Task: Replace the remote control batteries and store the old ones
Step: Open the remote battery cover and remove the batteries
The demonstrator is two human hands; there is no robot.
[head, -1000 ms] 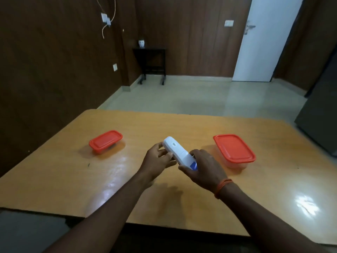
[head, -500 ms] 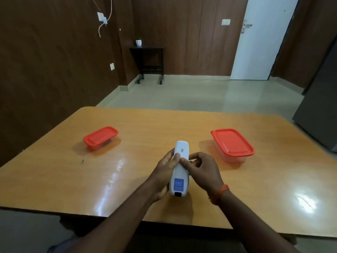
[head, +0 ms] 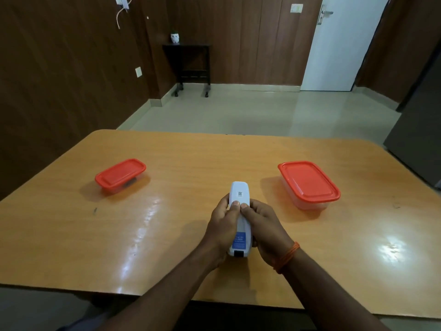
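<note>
A white remote control (head: 239, 193) with a blue label is held back side up above the wooden table (head: 167, 223), pointing away from me. My left hand (head: 222, 225) wraps its left side and my right hand (head: 263, 225) its right side. Both thumbs press side by side on the back cover near its middle. A small clear box with a red lid (head: 120, 174) sits to the left, and a larger clear box with a red lid (head: 309, 183) sits to the right. Both lids are on. No batteries are visible.
A dark side table (head: 188, 63) with a small white figure stands against the far wall. A white door (head: 338, 44) is at the back right, and a dark cabinet (head: 420, 120) is beside the table's right edge.
The remote has turned from slanting to pointing straight away from me. Both hands have closed around its sides and the thumbs have come together on the back cover.
</note>
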